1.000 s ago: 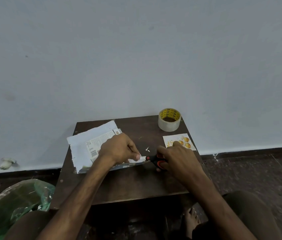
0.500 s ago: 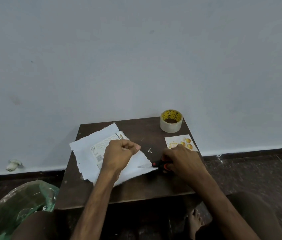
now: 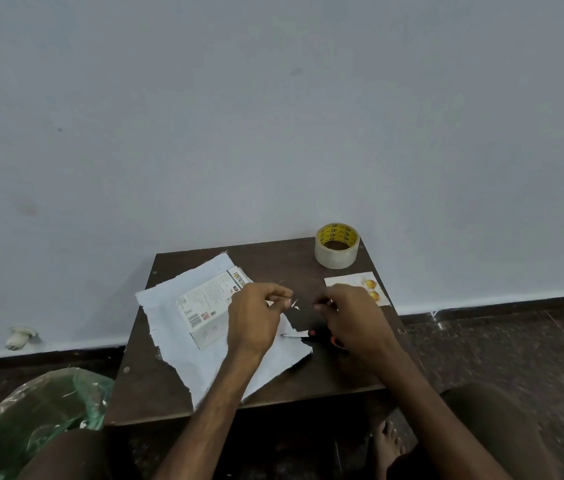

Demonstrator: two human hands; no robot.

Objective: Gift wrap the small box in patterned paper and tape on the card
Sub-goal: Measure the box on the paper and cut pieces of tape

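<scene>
Your dark wooden counter (image 3: 156, 386), pushed up against the wall.
On it you have a ragged-edged white paper sheet (image 3: 169, 303) toward 9 o'clock, a tape roll (image 3: 337, 252) at 1, a card (image 3: 346, 282) at 2, and scissors (image 3: 310, 334) near 3.

the single view sits on the person's head, above the near edge of the small dark table (image 3: 308, 261), and looks forward and down. it faces the pale wall (image 3: 273, 116), which fills the upper half of the picture. the table lies close, low in the middle. the left hand (image 3: 256, 317) and right hand (image 3: 353, 320) enter from the bottom edge, forearms nearest the lens. the wide lens takes in the floor (image 3: 515, 351) on both sides.
</scene>
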